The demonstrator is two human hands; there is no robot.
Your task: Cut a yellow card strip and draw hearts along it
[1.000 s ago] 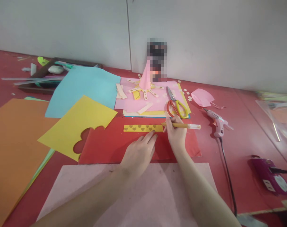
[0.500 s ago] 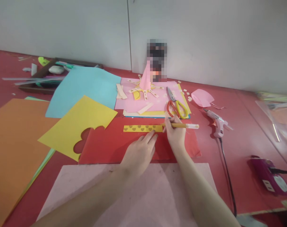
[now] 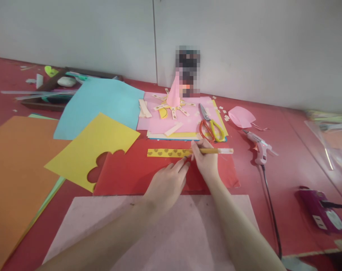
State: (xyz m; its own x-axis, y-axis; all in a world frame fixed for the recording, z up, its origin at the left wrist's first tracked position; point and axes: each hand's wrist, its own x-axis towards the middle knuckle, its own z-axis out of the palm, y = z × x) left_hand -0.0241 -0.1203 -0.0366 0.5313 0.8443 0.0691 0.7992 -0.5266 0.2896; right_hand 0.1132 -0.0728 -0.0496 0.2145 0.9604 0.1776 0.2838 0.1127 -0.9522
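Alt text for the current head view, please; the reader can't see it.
A person's right hand holds a pen at the right end of a heart-patterned yellow strip, left hand at the strip's near edge, on a red sheet. Scissors lie beyond, a pink glue gun to the right.

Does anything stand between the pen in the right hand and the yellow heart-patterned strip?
Nothing visible does. The right hand holds the pen with its tip end over the strip's right part. The left hand rests at the strip's near edge; the scissors lie beyond it.
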